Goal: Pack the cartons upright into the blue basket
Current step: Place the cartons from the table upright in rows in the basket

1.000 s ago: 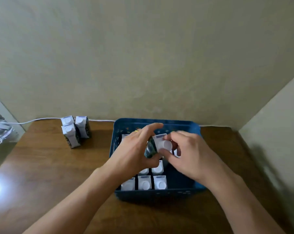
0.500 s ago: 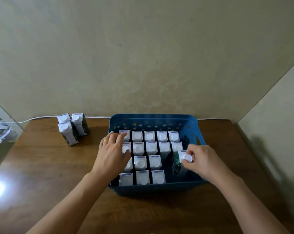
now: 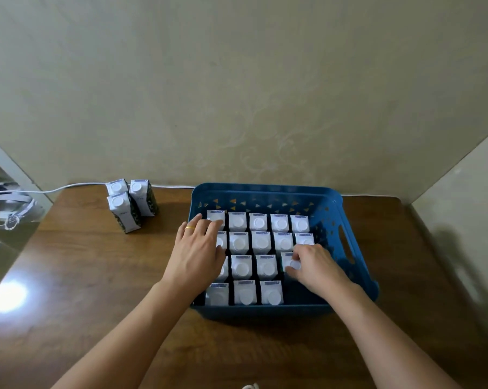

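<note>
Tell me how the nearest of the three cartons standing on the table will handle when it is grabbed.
The nearest carton is tall on a small base, so a sideways push would likely tip it. Its flat sides suggest a stiff box that grips easily and will not roll. It stands close against the other two cartons, so grabbing it may jostle them.

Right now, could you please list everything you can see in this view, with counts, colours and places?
Blue basket: one, blue, on the table right of centre.
Cartons in basket: at least eighteen visible, white tops with round caps, upright in rows; some partly hidden by the hands.
Cartons on table: three, white tops with dark patterned sides, upright, clustered left of the basket.
Table: one, brown wood.
Cable: one, white, along the table's back edge.
Wall: beige, behind the table.
Ring: one, yellow, on the left hand.
Left hand: resting over the basket's left column.
Right hand: on a carton in the third row.
</note>
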